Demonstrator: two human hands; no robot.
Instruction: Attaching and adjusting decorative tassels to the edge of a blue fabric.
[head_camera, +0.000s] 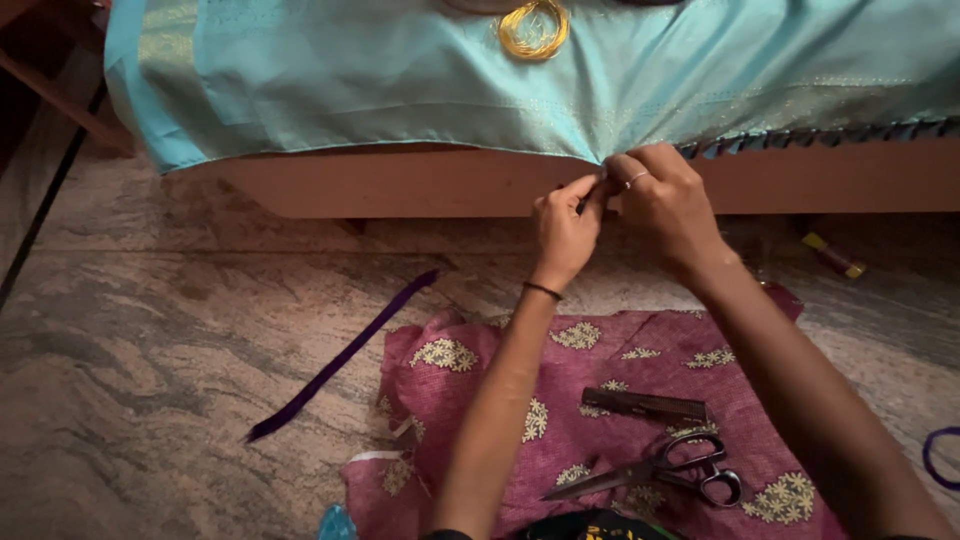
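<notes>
Both hands up at the bed edge: my left hand (565, 225) and right hand (665, 200) pinch the hem of the turquoise fabric (400, 80) hanging there. Scissors (655, 472) lie on the maroon cloth (600, 400) below.

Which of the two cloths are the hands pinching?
The light blue cloth on the wooden ledge; both hands pinch its lower edge. The pink flowered cloth lies untouched on the floor.

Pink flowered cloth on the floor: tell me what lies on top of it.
On the pink flowered cloth lie black-handled scissors and a dark flat comb-like strip. The person's forearms cover part of it, so anything beneath them stays hidden.
</notes>
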